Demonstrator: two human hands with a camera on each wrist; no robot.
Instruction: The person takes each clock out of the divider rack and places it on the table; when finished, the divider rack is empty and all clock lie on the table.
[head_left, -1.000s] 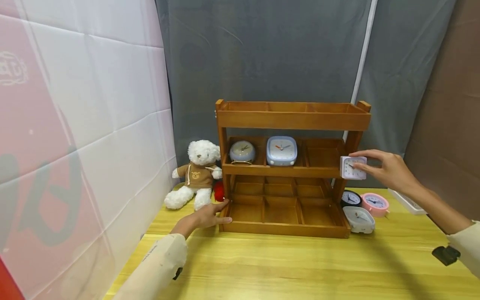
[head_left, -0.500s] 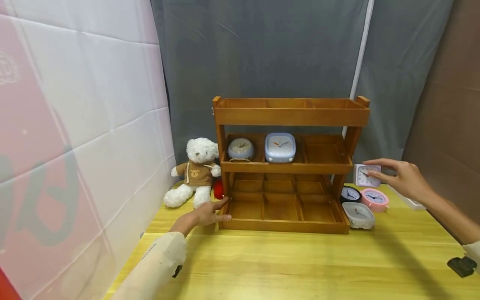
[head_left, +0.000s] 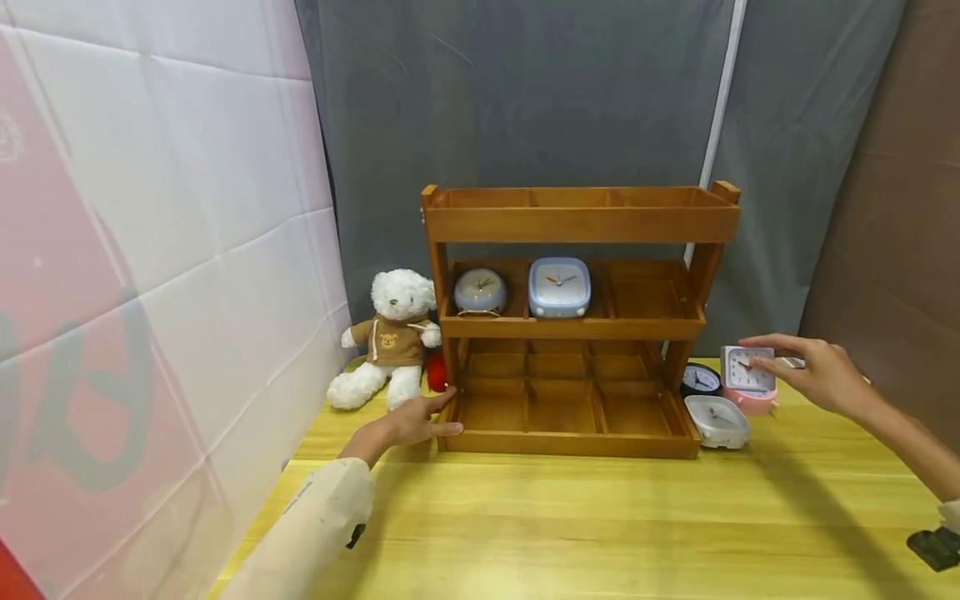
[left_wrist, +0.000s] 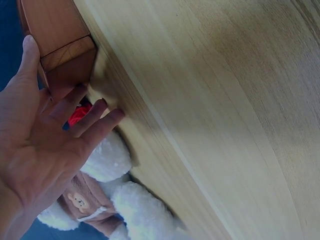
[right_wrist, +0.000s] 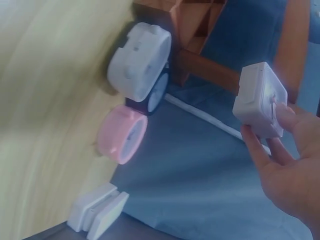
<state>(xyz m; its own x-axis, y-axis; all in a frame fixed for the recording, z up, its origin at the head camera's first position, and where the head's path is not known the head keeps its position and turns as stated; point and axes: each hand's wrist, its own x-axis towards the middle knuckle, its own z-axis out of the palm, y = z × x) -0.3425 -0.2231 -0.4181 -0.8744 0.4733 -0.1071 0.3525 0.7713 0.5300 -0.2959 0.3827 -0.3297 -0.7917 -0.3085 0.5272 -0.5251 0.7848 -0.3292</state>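
Tabletop [head_left: 570, 517] below; right grip [head_left: 825, 377] pinches lilac clock [head_left: 742, 375], thumb [right_wrist: 287, 118] on face.

One clock [head_left: 741, 375] is lilac, the shelf [head_left: 581, 225] brown, the tabletop [head_left: 585, 508] streaky yellow.

Left of the right hand [head_left: 821, 377], 3 clocks [head_left: 717, 422] and the shelf [head_left: 570, 444] obstruct; nearer the person than it, bench [head_left: 585, 517] gives passing room.

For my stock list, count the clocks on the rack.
2, both one tier below the top tray: a round clock at left, a square clock in the middle. The top tray could hide more.
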